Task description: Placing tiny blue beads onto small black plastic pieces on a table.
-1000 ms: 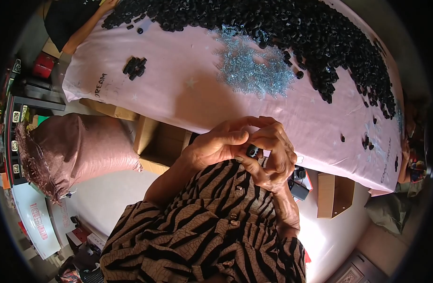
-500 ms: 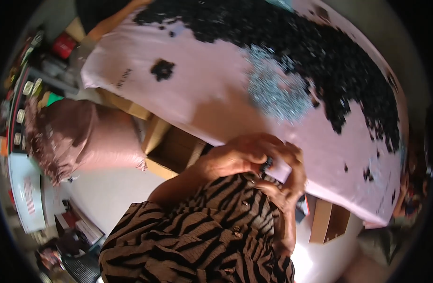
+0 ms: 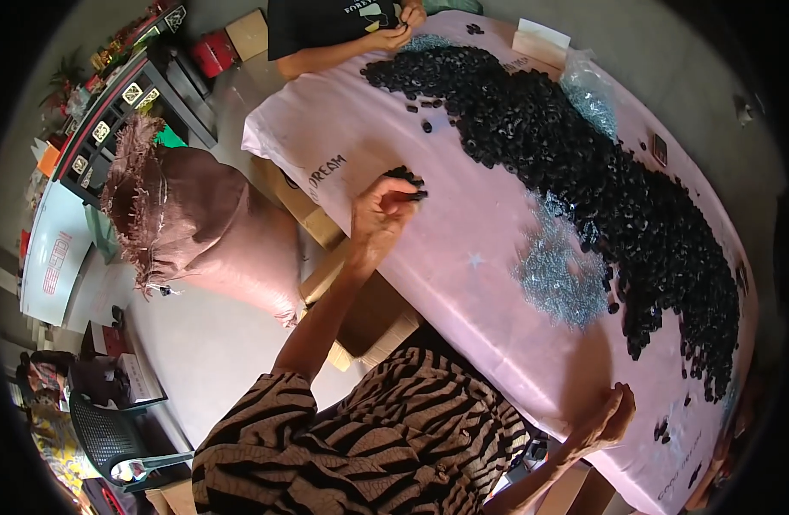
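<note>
My left hand (image 3: pixel 384 209) is stretched far forward over the pink cloth. Its thumb and fingers are closed around a small black piece (image 3: pixel 418 196), at a small cluster of black pieces (image 3: pixel 401 175) that it partly covers. Nearer the front edge, my right hand (image 3: pixel 607 419) hovers with its fingers curled together; whatever is in them, if anything, is hidden. A heap of small shiny silvery pieces (image 3: pixel 562 270) lies in front of it, bordered by a long pile of small black cylindrical pieces (image 3: pixel 575 154).
The pink cloth (image 3: pixel 472 215) covers the table. Across it, another person's hands (image 3: pixel 399 30) handle something small. A clear bag (image 3: pixel 590 94) and white box (image 3: pixel 540 43) stand at the back. A large sack (image 3: pixel 214 215) and open cardboard box (image 3: pixel 373 322) are on my left.
My hands were together at my chest around a small black piece. They have parted: the left reached forward to the small cluster, the right moved right. The view has shifted, showing the other person's hands.
</note>
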The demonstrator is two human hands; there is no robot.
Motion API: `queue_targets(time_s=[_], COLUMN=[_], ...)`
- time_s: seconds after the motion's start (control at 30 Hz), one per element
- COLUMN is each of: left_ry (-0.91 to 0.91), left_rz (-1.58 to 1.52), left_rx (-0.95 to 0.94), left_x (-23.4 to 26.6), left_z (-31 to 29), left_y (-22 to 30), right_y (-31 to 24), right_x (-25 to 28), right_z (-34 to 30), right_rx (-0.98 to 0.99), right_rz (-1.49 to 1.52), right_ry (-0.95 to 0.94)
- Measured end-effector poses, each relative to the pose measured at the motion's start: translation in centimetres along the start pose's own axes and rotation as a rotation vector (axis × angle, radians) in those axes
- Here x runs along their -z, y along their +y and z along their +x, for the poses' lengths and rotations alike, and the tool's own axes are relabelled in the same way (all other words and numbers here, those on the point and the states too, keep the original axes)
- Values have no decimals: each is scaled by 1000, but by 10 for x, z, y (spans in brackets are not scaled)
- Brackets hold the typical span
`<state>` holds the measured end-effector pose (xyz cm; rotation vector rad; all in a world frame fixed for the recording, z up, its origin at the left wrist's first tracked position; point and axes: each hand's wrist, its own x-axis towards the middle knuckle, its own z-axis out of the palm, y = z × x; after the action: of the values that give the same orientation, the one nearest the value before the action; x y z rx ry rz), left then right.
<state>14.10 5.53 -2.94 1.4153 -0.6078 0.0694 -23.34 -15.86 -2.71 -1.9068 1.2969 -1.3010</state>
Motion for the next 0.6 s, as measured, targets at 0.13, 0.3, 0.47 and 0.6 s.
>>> queue_targets(time_s=[0.13,0.3,0.47,0.6], left_ry=[85,115,104,102], left_rz=[139,233,325,363], left_rx=[-20,-154,-154,-210], left_x=[6,7,1,-1], left_z=[1,-1,-7,-7], left_y=[-2,-6,2,3], right_y=[1,3,2,0], right_x=[-2,-7,-9,-9], right_z=[2,0,-1,-2], right_rx=[29,36,55,67], right_rz=[-51,-13,27,44], right_ry=[-23,-11,15,-3])
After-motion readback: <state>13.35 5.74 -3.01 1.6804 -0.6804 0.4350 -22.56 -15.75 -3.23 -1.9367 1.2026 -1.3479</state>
